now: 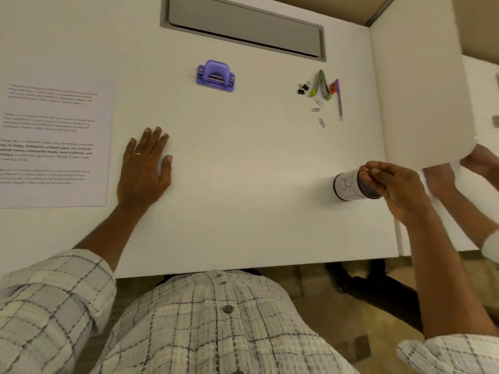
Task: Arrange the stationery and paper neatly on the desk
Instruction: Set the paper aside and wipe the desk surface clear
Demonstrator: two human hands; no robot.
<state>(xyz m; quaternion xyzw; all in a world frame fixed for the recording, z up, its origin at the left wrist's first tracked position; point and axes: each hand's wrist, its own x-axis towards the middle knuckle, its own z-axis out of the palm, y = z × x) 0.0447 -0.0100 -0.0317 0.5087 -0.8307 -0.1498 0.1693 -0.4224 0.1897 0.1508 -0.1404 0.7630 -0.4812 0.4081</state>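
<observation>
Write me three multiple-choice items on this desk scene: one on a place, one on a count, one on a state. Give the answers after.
1. Where does the printed paper lie?
A. at the desk's left edge
B. under the hole punch
C. beside the pen

2. How many loose paper clips lie near the pen?
A. one
B. three
C. six

3. What is the left hand doing?
A. gripping the purple hole punch
B. resting flat on the desk
C. holding the cup

Answers:
1 A: the sheet lies far left, apart from the other items.
2 B: three silver clips show there.
3 B: its palm is down and its fingers spread, while the right hand is at the white cup.
</observation>
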